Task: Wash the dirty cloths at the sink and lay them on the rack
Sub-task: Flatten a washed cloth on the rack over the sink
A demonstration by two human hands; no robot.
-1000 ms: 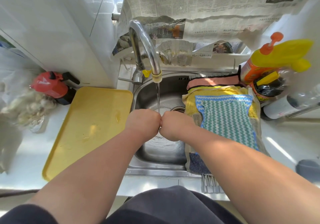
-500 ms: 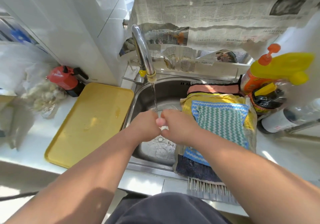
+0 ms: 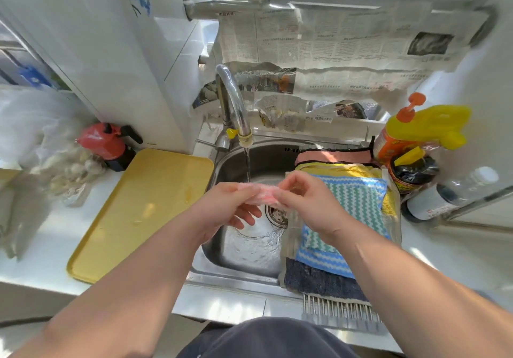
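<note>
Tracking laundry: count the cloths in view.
5: pink cloth between left hand and right hand; on the rack, back to front: peach cloth, yellow cloth, zigzag cloth, navy cloth. Others may hide beneath.

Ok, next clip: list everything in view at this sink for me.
pink cloth: 1, pink, under the water stream
faucet: 1, chrome, behind sink, running
sink: 1, steel, centre
laid cloths: at least 4, salmon, yellow, blue-green, navy, on rack
rack: 1, metal, across sink's right side
tray: 1, yellow, left counter
pump bottle: 1, yellow-orange, right counter
newspaper: several sheets, grey, back wall
left hand: 1, pinches cloth's left end
right hand: 1, pinches cloth's right end
</note>
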